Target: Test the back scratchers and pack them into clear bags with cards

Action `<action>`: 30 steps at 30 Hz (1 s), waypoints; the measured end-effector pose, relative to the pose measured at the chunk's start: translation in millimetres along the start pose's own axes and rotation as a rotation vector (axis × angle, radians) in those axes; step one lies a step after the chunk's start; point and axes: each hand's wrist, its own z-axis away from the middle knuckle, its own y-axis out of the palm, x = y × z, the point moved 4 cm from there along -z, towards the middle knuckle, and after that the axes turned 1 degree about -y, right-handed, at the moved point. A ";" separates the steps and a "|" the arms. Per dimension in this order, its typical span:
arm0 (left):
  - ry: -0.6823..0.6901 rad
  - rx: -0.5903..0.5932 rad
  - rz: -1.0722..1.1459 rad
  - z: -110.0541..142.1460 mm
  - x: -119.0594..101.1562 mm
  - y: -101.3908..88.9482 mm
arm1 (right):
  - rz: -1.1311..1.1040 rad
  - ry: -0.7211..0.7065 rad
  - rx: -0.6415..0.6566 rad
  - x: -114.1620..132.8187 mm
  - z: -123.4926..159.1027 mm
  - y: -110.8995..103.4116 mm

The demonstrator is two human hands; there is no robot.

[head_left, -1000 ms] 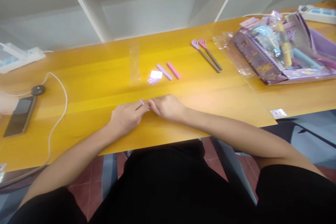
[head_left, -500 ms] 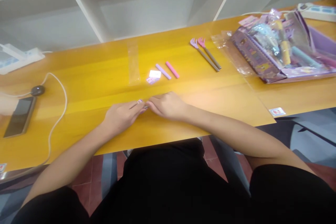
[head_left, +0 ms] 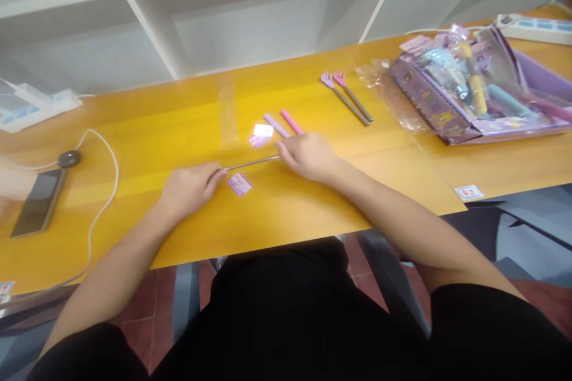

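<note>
A thin silvery metal rod [head_left: 251,163] spans the gap between my hands, low over the table, with both ends hidden. My left hand [head_left: 190,187] is closed around its left end, and my right hand [head_left: 308,156] grips the other. Just below the rod lies a small purple printed card [head_left: 240,184]. Beyond it are another purple card [head_left: 258,141] and a white card [head_left: 263,130], partly overlapping. A lilac tube [head_left: 276,124] and a pink tube [head_left: 291,121] lie close behind my right hand, which covers part of them.
Two back scratchers, one with a lilac claw [head_left: 327,79], one pink [head_left: 340,78], lie at the back. A purple display box [head_left: 442,113] of wrapped items stands right. On the left are a phone [head_left: 39,202], a white cable [head_left: 117,166] and a power strip [head_left: 44,110].
My hands have moved apart, and the rod between them now shows at length. The purple card that was at my left fingers now lies on the table. The view has shifted slightly.
</note>
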 end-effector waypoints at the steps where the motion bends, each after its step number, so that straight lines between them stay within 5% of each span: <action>1: -0.024 0.002 -0.005 -0.7 4.5 -3.0 | 0.002 0.007 -0.032 -7.9 -0.1 -5.0; 30: -0.243 0.060 -0.160 -13.3 9.5 -16.8 | -0.008 -0.028 -0.040 -19.5 -12.7 -14.3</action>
